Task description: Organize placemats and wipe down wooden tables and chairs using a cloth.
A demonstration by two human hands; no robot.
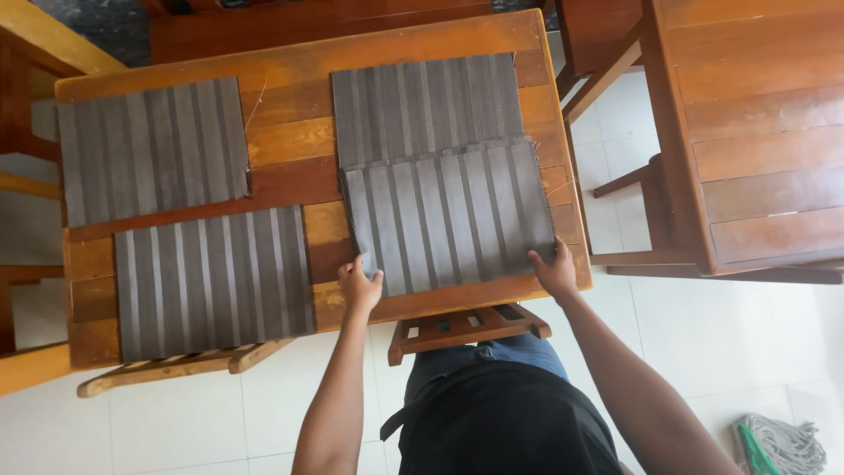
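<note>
- Table [290,141]: slatted orange-brown wood filling the upper centre, bearing four striped grey mats.
- Front mat [448,220], centre right: stiff woven rectangle, frayed at the corners, its far edge overlapping the mat behind [422,101], likely being squared up.
- Two more mats at left [149,145] [215,281], flat and apart.
- Left hand [360,286] pinches the near-left corner.
- Right hand [556,268] pinches the near-right corner.

Two grey striped cloth panels [151,149] [214,283] lie on the left half of the wooden counter [290,114]. A slatted chair [466,325] stands at its near edge. A second wooden table [756,132] stands beyond its right edge, a mop head [778,444] lying on the tiled floor [202,413].
</note>
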